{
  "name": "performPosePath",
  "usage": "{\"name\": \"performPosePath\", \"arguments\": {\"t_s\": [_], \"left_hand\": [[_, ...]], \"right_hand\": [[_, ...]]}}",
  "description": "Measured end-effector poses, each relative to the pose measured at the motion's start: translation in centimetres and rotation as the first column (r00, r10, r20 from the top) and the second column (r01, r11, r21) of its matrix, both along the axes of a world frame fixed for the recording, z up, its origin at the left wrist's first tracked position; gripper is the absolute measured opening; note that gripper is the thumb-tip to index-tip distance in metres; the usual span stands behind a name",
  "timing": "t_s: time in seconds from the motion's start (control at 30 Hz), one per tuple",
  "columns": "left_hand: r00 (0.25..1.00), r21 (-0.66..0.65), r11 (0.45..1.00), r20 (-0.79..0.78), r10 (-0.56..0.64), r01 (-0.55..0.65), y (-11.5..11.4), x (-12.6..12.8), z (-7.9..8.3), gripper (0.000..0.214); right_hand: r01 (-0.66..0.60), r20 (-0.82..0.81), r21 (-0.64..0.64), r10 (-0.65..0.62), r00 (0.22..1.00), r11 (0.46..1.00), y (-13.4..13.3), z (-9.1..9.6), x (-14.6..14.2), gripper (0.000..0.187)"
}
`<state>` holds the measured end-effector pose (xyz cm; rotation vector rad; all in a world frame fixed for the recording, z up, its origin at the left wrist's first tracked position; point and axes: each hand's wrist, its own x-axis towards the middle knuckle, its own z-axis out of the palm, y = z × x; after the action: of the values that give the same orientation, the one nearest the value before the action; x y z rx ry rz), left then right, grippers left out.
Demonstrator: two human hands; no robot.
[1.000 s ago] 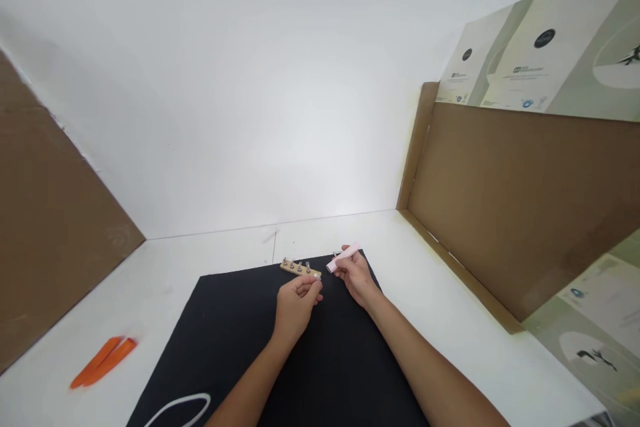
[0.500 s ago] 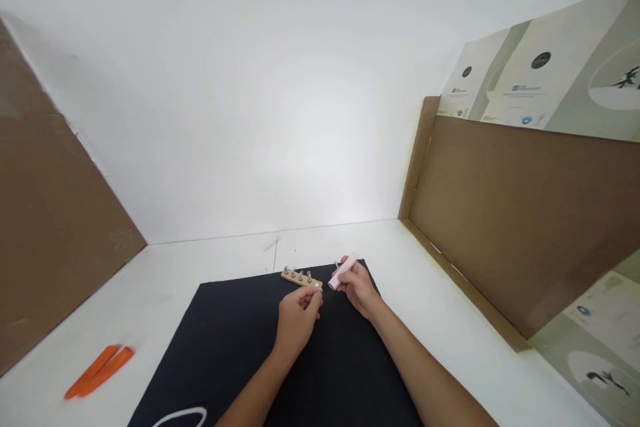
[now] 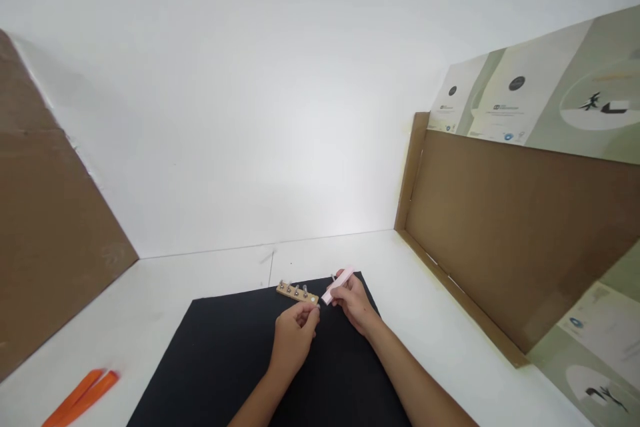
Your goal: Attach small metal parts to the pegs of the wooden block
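A small wooden strip (image 3: 296,293) with several metal screws standing in it lies at the far edge of a black mat (image 3: 240,360). My left hand (image 3: 294,337) is curled just in front of the strip's right end, fingertips pinched on a small metal piece. My right hand (image 3: 354,301) grips a pink pen-shaped tool (image 3: 336,285), tip pointing down-left toward my left fingertips. The two hands almost touch.
The mat lies on a white table (image 3: 165,287) against a white wall. Brown cardboard panels stand at the left (image 3: 45,247) and right (image 3: 515,227). Two orange plastic pry tools (image 3: 80,398) lie at the front left.
The camera tilted up, so everything sits lower in view and the white loop at the front edge is gone. My hands stayed by the strip; the pink tool's tip came closer to my left fingers.
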<state>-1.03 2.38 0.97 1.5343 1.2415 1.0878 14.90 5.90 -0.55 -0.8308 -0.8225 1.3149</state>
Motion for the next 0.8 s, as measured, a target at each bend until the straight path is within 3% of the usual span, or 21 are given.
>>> {"name": "performPosePath", "arguments": {"t_s": [0.27, 0.8], "left_hand": [[1.000, 0.032, 0.999, -0.008, -0.012, 0.012, 0.38, 0.15, -0.92, 0.029], [0.998, 0.092, 0.996, -0.068, 0.007, -0.001, 0.30, 0.29, -0.90, 0.028]], "right_hand": [[0.040, 0.023, -0.008, -0.040, 0.999, 0.999, 0.13, 0.13, -0.18, 0.039], [0.021, -0.013, -0.030, -0.022, 1.000, 0.999, -0.02, 0.45, 0.01, 0.041]]}}
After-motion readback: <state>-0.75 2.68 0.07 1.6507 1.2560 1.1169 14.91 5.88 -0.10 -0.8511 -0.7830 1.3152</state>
